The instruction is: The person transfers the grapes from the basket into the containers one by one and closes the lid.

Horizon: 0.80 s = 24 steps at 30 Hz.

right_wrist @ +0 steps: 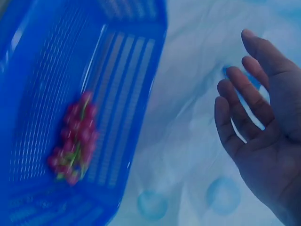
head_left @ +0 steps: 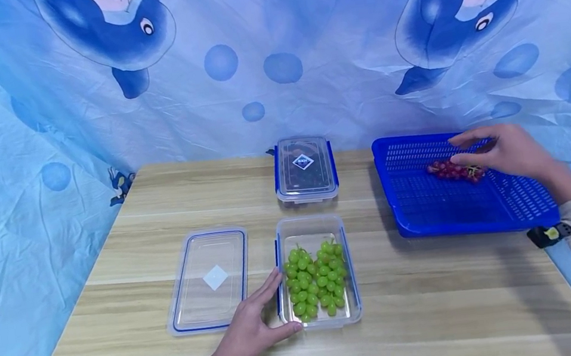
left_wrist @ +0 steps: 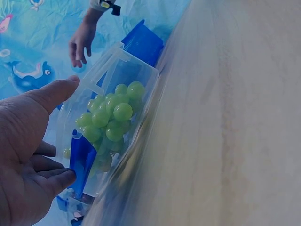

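My right hand (head_left: 509, 151) hovers over the blue plastic basket (head_left: 478, 226), fingers apart and holding nothing. Beneath it, a bunch of red grapes (head_left: 444, 170) lies in the basket; the right wrist view shows a gap between hand and grapes (right_wrist: 77, 136). My left hand (head_left: 248, 327) rests against the left side of a clear container (head_left: 355, 298), its thumb at the near left corner. In the left wrist view its fingers (left_wrist: 61, 181) touch the blue side latch (left_wrist: 81, 162). Two bunches of green grapes (head_left: 302, 284) lie side by side in this container.
A clear lid (head_left: 209, 299) with a blue seal lies left of the container. Behind stands a lidded container (head_left: 305, 169) with blue latches and dark contents. A blue dolphin-print cloth (head_left: 245, 33) hangs behind the wooden table (head_left: 417, 317).
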Available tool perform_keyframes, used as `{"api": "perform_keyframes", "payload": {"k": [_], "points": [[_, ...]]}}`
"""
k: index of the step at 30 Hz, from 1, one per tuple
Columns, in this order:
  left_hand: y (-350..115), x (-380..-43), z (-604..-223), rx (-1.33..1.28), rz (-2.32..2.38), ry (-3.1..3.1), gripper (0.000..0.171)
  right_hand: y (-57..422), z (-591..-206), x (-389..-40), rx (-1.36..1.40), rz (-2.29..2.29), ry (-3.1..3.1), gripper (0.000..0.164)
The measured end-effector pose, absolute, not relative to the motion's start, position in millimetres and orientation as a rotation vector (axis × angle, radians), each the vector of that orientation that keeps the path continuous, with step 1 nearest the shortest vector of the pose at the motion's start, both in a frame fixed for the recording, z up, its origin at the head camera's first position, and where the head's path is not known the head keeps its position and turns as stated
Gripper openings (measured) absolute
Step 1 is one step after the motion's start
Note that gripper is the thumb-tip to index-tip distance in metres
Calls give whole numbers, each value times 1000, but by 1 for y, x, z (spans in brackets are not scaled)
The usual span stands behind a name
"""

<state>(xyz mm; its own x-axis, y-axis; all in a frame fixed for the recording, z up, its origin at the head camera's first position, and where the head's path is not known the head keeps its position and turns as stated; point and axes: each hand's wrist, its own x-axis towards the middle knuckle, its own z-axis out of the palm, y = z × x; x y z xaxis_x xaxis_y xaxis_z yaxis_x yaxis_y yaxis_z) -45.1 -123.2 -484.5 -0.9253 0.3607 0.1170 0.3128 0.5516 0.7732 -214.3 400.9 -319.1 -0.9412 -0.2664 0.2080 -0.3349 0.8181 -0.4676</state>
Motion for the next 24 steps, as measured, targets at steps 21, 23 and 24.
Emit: {"api": "perform_keyframes", "payload": {"k": [21, 23, 24], "points": [[-125, -43, -484, 589, 1325, 2721, 101, 469, -363, -280, 264, 638, -3048, 47], [-125, -43, -484, 591, 1330, 2718, 102, 471, -370, -283, 264, 641, -3060, 47], [-125, -43, -484, 591, 1332, 2718, 102, 473, -372, -284, 274, 630, -3067, 47]]}}
